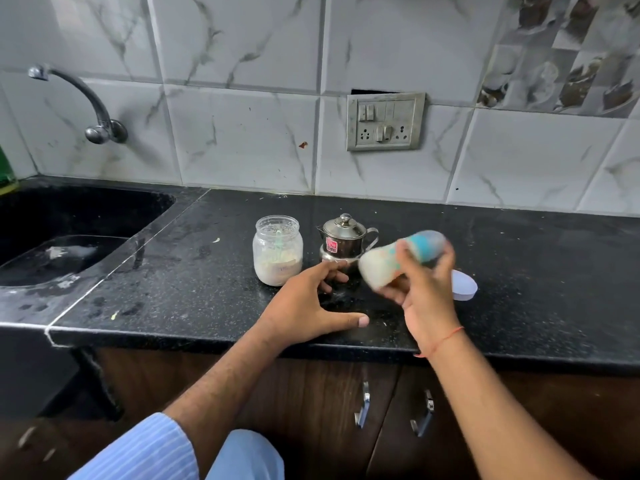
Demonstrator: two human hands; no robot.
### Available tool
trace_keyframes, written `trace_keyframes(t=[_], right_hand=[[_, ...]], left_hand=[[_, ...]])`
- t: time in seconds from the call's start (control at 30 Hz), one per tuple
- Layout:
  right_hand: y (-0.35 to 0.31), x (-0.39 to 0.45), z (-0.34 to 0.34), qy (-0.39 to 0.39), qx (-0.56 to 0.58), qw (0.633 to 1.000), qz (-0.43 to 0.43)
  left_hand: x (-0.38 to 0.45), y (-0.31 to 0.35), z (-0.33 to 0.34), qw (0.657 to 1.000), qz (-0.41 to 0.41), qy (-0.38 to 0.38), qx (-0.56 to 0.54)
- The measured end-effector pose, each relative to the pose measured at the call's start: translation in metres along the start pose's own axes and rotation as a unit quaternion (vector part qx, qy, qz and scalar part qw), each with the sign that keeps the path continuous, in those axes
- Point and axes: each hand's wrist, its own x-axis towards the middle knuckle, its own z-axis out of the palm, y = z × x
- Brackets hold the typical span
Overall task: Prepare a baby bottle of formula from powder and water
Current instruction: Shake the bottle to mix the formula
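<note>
1. The right hand grasps the bottle, fingers curled round its middle, above the counter.
2. The bottle lies tilted almost on its side, its pale milky base toward the left and near, its blue top toward the right and far. It is blurred, so its fine detail cannot be made out.
3. The left hand is released and holds nothing: fingers spread, thumb stretched to the right along the near edge of the counter, fingertips near the foot of the pot.
4. The steel pot stands lidded at the middle of the counter, partly behind the bottle.
5. Just left of the pot stands the jar, clear, uncapped, with pale powder in its lower part and a greenish scoop inside it.
6. A white lid lies on the counter to the right, partly hidden by the right hand.
7. A red thread circles the right wrist.
8. The sink is sunk into the counter at far left, with a tap on the tiled wall above it.
9. A switchboard sits on the wall behind the pot.
</note>
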Motion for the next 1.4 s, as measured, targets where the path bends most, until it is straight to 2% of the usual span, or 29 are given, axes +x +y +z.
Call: trace_keyframes(t=[0.03,0.07,0.17,0.2,0.27,0.3,0.33,0.4,0.43,0.53,0.57,0.63,0.67,0.77,0.8,0.87,0.9,1.0,1.03,1.1,1.13,1.23,1.27,1.33,1.37,1.4], right_hand=[[0.002,-0.002,0.001,-0.047,-0.045,0.998,0.005],[0.005,-0.002,0.002,-0.058,-0.065,0.996,0.002],[0.005,0.004,-0.002,0.047,0.035,0.998,-0.018],[0.005,0.003,-0.001,0.037,0.026,0.999,-0.01],[0.009,-0.001,0.002,-0.069,-0.075,0.995,-0.004],[0.01,-0.003,0.004,-0.08,-0.095,0.992,-0.009],[0.01,-0.002,0.004,-0.045,-0.074,0.996,-0.02],[0.006,0.003,0.0,0.06,0.038,0.997,-0.027],[0.003,0.004,-0.001,0.071,0.052,0.996,-0.017],[0.006,-0.003,0.004,-0.054,-0.065,0.996,0.0],[0.007,-0.003,0.005,-0.037,-0.06,0.998,-0.009],[0.005,-0.002,0.005,0.048,0.026,0.998,-0.018],[0.005,-0.001,0.004,0.057,0.038,0.998,-0.01],[0.006,-0.006,0.009,-0.047,-0.067,0.997,-0.002],[0.008,-0.005,0.009,-0.023,-0.056,0.998,-0.01],[0.004,-0.002,0.006,0.065,0.043,0.997,-0.017],[0.002,-0.001,0.006,0.072,0.056,0.996,-0.009],[0.005,-0.005,0.01,-0.044,-0.062,0.997,0.008],[0.005,-0.005,0.011,-0.031,-0.059,0.998,0.005],[0.003,-0.003,0.007,0.04,0.03,0.999,0.011],[0.001,-0.001,0.006,0.043,0.045,0.998,0.023],[0.002,-0.006,0.009,-0.046,-0.042,0.998,0.028],[0.003,-0.006,0.008,-0.021,-0.036,0.999,0.016],[0.001,-0.002,0.005,0.06,0.059,0.996,-0.002],[0.0,0.0,0.004,0.07,0.074,0.995,0.005],[-0.001,-0.001,0.005,0.039,0.041,0.998,0.013]], left_hand=[[0.0,0.0,0.0,1.0,0.004,0.0,0.0],[0.0,0.0,-0.001,1.0,0.006,0.002,-0.001],[0.001,0.001,-0.001,1.0,-0.002,0.006,-0.006],[0.002,0.0,-0.001,1.0,-0.002,0.004,-0.007],[0.001,0.0,0.0,1.0,0.01,0.002,-0.008],[0.001,-0.001,0.0,1.0,0.012,0.003,-0.007],[0.001,0.0,-0.001,1.0,0.009,0.005,-0.005],[0.001,0.001,-0.001,1.0,-0.002,0.005,-0.006],[0.001,0.0,-0.001,1.0,-0.003,0.003,-0.005],[0.0,0.0,-0.001,1.0,0.004,-0.001,0.0],[0.001,0.0,-0.002,1.0,0.005,0.0,0.001],[0.001,0.0,-0.002,1.0,0.001,0.003,0.0],[0.001,0.0,-0.001,1.0,-0.001,0.003,-0.001],[0.0,0.0,-0.001,1.0,0.004,0.0,0.0],[0.001,0.0,-0.002,1.0,0.002,0.001,0.003],[0.001,0.001,-0.002,1.0,-0.007,0.001,0.001],[0.0,0.002,-0.002,1.0,-0.008,0.0,-0.001],[0.0,0.002,-0.002,1.0,-0.003,-0.002,-0.004],[0.0,0.002,-0.002,1.0,-0.003,-0.001,-0.004],[0.001,0.002,-0.002,1.0,-0.008,-0.001,-0.008],[0.001,0.002,-0.002,1.0,-0.008,-0.003,-0.012],[0.001,0.001,-0.002,1.0,0.002,-0.003,-0.016],[0.002,0.001,-0.002,1.0,0.0,-0.002,-0.016],[0.002,0.002,-0.002,1.0,-0.006,-0.001,-0.015],[0.002,0.002,-0.002,1.0,-0.006,-0.002,-0.016],[0.001,0.002,-0.002,1.0,-0.004,-0.004,-0.015]])
